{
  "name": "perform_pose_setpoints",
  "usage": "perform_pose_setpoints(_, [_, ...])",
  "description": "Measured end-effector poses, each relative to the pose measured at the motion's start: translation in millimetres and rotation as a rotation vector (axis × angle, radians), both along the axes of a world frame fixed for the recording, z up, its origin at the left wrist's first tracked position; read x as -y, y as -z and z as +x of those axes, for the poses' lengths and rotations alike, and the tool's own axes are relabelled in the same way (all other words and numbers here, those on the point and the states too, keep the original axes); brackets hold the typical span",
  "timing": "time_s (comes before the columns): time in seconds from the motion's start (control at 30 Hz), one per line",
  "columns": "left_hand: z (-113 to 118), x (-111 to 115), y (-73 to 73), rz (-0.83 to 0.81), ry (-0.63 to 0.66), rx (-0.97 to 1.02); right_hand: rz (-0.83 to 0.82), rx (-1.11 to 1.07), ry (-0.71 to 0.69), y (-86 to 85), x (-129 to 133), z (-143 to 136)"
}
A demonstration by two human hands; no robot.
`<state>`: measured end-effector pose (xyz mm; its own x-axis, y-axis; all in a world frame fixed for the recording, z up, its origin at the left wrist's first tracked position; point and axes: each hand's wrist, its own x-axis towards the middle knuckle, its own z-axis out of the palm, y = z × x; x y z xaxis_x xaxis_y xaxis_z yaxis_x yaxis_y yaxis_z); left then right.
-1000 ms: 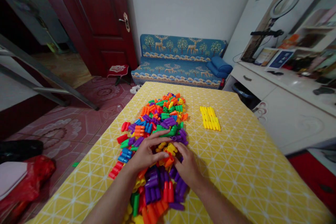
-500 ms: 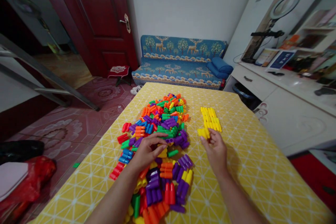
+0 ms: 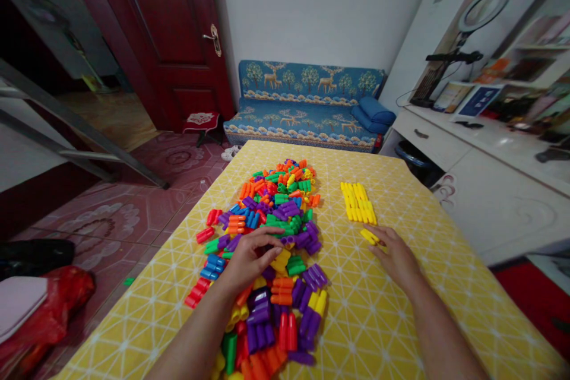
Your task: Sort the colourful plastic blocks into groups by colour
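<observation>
My right hand [image 3: 394,254] pinches a yellow plastic block [image 3: 369,237] made of joined bullet-shaped tubes, low over the tabletop. Just beyond it, several yellow blocks [image 3: 357,202] lie side by side in a flat, neat group. My left hand [image 3: 253,254] rests over a long pile of mixed blocks [image 3: 260,312], its thumb and forefinger curved with a gap between them. Close to that thumb are a yellow block [image 3: 282,261] and a green block [image 3: 295,265]. Some of the left fingers are hidden beneath the hand.
The table has a yellow patterned cloth [image 3: 356,320]. Behind it stands a blue sofa [image 3: 303,113]. To the right is a white cabinet [image 3: 499,184] with a ring light [image 3: 484,9]; to the left are a red door [image 3: 171,24] and a metal ladder [image 3: 89,130].
My right hand has moved right and slightly nearer with the yellow block, now below the yellow group. The left hand stays almost still, while a green block beside it shows more fully.
</observation>
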<state>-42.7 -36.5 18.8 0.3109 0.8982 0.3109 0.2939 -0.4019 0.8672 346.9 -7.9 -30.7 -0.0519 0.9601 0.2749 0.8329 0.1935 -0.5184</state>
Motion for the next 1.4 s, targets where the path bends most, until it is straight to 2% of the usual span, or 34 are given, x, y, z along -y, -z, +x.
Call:
perform_pose_setpoints(0.1, [0.6,0.7,-1.6,0.002,0.004,0.001,-0.116,0.075,0.033,-10.6,-3.4,-1.2])
perform_pose_setpoints(0.2, [1.2,1.2,-3.3,0.002,0.006,0.007,-0.215,0.273,0.041,-28.8,-8.8,-3.3])
perform_pose_setpoints(0.33, [1.1,1.5,-4.4,-0.003,-0.001,0.003,-0.312,0.538,0.008,-50.4,-20.9,-11.7])
perform_pose_setpoints(0.47, [0.2,1.7,-3.7,-0.020,0.000,0.004,-0.417,0.698,-0.056,-61.1,-33.0,-21.4])
perform_pose_setpoints(0.57, [0.0,1.6,-3.5,-0.033,0.002,0.008,-0.446,0.732,-0.084,-59.5,-35.8,-20.6])
perform_pose_setpoints(0.77, [0.5,2.0,-4.4,-0.035,-0.002,0.008,-0.214,0.576,-0.101,-32.8,-26.1,-4.0])
perform_pose_setpoints(0.87, [0.4,1.8,-3.9,-0.035,-0.005,0.010,-0.188,0.504,-0.107,-31.4,-30.3,-3.5])
perform_pose_setpoints(0.97, [0.3,0.9,-3.6,-0.041,-0.008,0.011,-0.117,0.437,-0.090,-47.6,-53.1,-7.0])
perform_pose_setpoints(1.07, [0.5,0.5,-3.8,-0.040,-0.005,0.005,-0.008,0.394,-0.046,-67.9,-91.1,-9.6])
perform_pose_setpoints(1.13, [0.6,0.9,-3.9,-0.037,-0.002,0.002,-0.009,0.377,0.018,-75.7,-118.4,-11.8])
perform_pose_setpoints(1.27, [0.6,2.1,-3.8,-0.048,-0.013,0.007,-0.102,0.373,0.119,-74.6,-161.8,-20.9])
perform_pose_setpoints(1.4, [0.8,2.0,-4.8,-0.057,-0.018,0.008,-0.162,0.396,0.148,-65.9,-184.7,-31.2])
